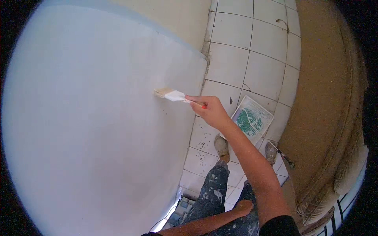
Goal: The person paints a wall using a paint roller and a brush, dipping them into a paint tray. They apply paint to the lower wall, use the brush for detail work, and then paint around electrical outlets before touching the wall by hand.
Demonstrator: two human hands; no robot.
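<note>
My right hand [209, 112] is closed around the handle of a paint brush [173, 95], which has a white ferrule and pale bristles. The bristle tips are at the pale wall [106, 98], seemingly touching it. My left hand [244, 207] is low in the view, by my paint-spotted trousers [212, 192]; its fingers are too indistinct to make out. Near my feet, a white paint tray [256, 104] with a green, paint-streaked inside lies on the floor, partly behind my right forearm.
White floor tiles [228, 59] with dark joints and paint flecks run beside the wall. On the right stands a brown covered sofa [319, 78] with cushions [327, 200]. A dark-tipped tool [285, 158] lies by one shoe [271, 152]. Grey-blue objects [182, 208] sit at the wall's lower end.
</note>
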